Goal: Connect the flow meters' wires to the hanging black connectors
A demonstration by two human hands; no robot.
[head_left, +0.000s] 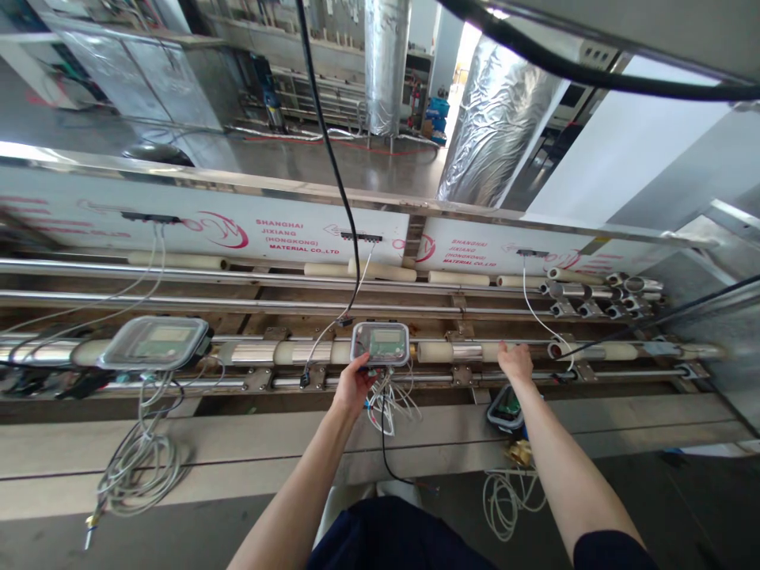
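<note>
My left hand [354, 385] grips the lower edge of a clear-lidded electronics box [383, 345], thumb on its lid. A green circuit board shows inside, and a bunch of white wires [389, 408] hangs below. My right hand [515, 362] is closed at the right end of a cream and chrome roller tube [466, 352] in the same row. Its fingers are partly hidden, but they appear wrapped over the tube's end. Under my right forearm lies another electronics box [507, 408], with a brass-coloured fitting [520, 452] and a coil of white cable [504, 503] nearby.
At the left, a similar box [155, 343] sits on the rollers, its coiled cable [139, 467] hanging over the metal ledge [249, 443]. A black cable [325, 134] dangles in front of me. Long chrome rails [285, 307] run across, backed by a printed white panel [285, 237].
</note>
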